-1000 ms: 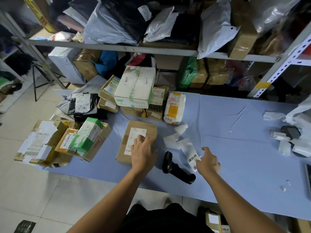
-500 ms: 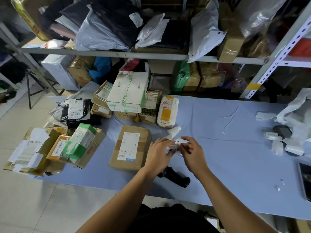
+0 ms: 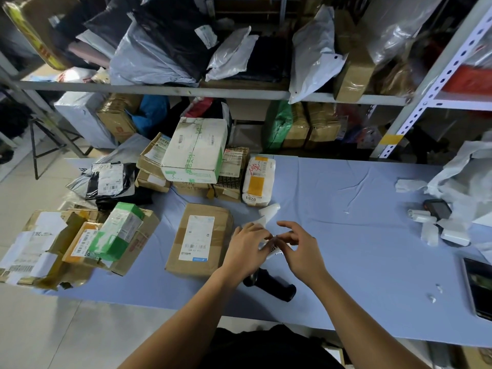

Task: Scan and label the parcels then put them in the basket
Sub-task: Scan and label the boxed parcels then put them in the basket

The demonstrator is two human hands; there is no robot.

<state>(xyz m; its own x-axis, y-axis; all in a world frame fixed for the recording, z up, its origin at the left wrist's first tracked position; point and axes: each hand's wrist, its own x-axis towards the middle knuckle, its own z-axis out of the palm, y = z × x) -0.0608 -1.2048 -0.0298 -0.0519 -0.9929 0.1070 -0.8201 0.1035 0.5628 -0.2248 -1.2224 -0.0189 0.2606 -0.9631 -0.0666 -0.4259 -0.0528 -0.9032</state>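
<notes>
Blue worktop (image 3: 359, 235) under parcel-crammed shelves (image 3: 186, 91); mid-frame white parcel (image 3: 259, 179) reads "0281"; left hand (image 3: 246, 249) and right hand (image 3: 302, 253) pinch one label strip (image 3: 274, 249).

The blue-covered bench (image 3: 346, 262) is spread across mid-frame. A brown parcel (image 3: 201, 239) and a black scanner (image 3: 274, 284) are laid at centre. Piled parcels (image 3: 194, 153) are set at upper left, with label rolls (image 3: 420, 217) and a phone (image 3: 479, 286) at right.

A single view is supplied: a wide-angle cam worn on the head, aimed fwd & down across the blue table (image 3: 359, 209). The left hand (image 3: 246, 247) & right hand (image 3: 302, 250) are framed close, approx. mid-pic, reaching in from the bottom edge. Shelving (image 3: 186, 89) is taken in farther back along the top, & floor (image 3: 40, 328) is seen at lower left.
</notes>
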